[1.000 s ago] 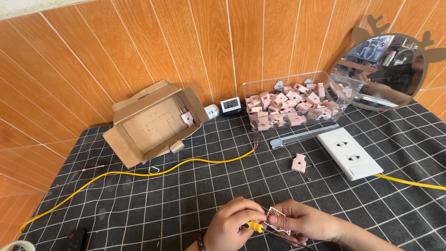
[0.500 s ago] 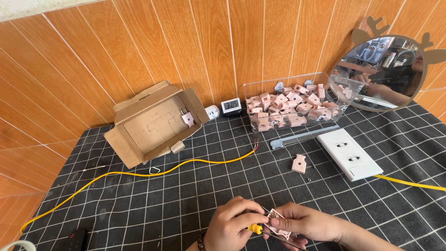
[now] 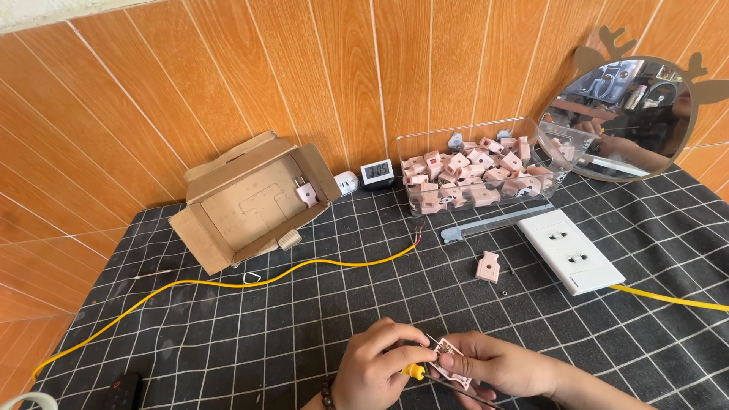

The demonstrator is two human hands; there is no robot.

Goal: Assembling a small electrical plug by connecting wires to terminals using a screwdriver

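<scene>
Little has shifted since before: left hand point(image 3: 377, 368) still pinches the yellow-handled screwdriver point(image 3: 414, 371) against the pink plug part point(image 3: 448, 363) gripped in right hand point(image 3: 497, 367)

Cardboard box point(image 3: 254, 201), clear bin point(image 3: 486, 163), white socket plate point(image 3: 569, 250), mirror point(image 3: 623, 114).

A small home workshop for electrical assembly: a bench point(image 3: 228, 334) under a black gridded mat, a clear bin point(image 3: 486, 163) of pink plug parts, a white wall socket plate point(image 3: 569, 250), yellow cable point(image 3: 228, 281), an open cardboard box point(image 3: 250, 201), orange tiled wall point(image 3: 228, 76).
</scene>
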